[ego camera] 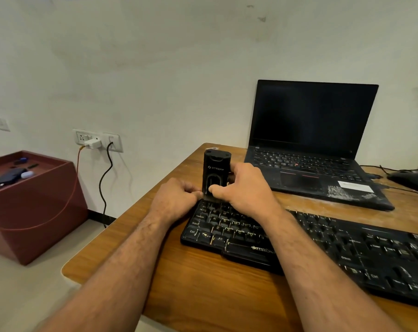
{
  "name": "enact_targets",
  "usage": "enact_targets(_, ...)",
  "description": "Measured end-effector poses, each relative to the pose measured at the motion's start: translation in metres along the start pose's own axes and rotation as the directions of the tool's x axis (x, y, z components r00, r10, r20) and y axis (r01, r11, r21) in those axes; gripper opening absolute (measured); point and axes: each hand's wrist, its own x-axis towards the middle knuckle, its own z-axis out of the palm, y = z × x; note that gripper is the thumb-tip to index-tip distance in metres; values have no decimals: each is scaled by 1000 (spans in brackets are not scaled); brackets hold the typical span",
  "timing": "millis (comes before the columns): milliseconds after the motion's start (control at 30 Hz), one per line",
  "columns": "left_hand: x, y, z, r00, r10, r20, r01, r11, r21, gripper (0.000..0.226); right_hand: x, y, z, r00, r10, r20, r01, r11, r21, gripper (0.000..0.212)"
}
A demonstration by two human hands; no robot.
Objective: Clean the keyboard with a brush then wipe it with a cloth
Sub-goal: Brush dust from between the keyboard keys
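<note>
Right grip [245, 185] is wrapped around the upright black plastic brush case [217, 172], pinched below by the left grip [177, 198], at the black keyboard's [323, 245] far-left corner (light, rigid, probably slippery; best held mid-body).

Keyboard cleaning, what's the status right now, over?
Right hand grips the black brush tool, upright at the keyboard far-left edge. Left hand pinches its base. No cloth visible. Laptop behind, not in the way.
</note>
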Motion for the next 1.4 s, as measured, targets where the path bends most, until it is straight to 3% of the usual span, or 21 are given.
enact_targets(67, 1, 0, 0, 1000, 2, 5, -2, 1000, 0, 13, -3, -2, -1, 997, -34, 63, 32, 999, 25, 29)
enact_targets(200, 1, -2, 1, 1000, -8, 1, 8, 1000, -6, 10, -1, -4, 6, 998, -39, -48, 34, 995, -95, 23)
enact_targets(333, 1, -2, -1, 1000, 1, 7, -1, 1000, -18, 12, -4, -4, -2, 994, -61, 86, 59, 998, 29, 26)
enact_targets(500, 2, -2, 0, 1000, -27, 12, 28, 999, -43, 8, -5, -7, 0, 1000, -27, -11, 26, 999, -42, 27)
enact_targets(633, -1, 0, -2, 1000, -3, 12, 3, 999, -42, 9, -14, -10, -6, 992, -72, 107, 65, 996, 68, 30)
enact_targets(767, -1, 0, -2, 1000, -15, 10, 15, 999, -29, 11, -19, -9, -6, 999, -42, 24, 43, 998, -49, 29)
enact_targets(900, -2, -1, -1, 999, 24, 26, -23, 999, -22, 15, -23, -7, -10, 991, -43, 129, 31, 995, 97, 34)
enact_targets(1033, -5, 1, -2, 999, 45, -6, -45, 999, -8, 26, -26, -9, -6, 1000, -23, 3, 23, 1000, -11, 35)
enact_targets(1167, -11, 7, -4, 999, 51, -3, -51, 999, -9, 20, -32, -12, -7, 989, -71, 133, 61, 995, 82, 33)
enact_targets(1300, -11, 7, -4, 999, 39, -5, -39, 999, 29, 23, -32, -13, -1, 998, -55, -3, 54, 998, -39, 30)
enact_targets(1400, -11, 8, -2, 999, 43, -13, -42, 998, 36, 24, -31, -12, -2, 993, -72, 89, 67, 996, 55, 31)
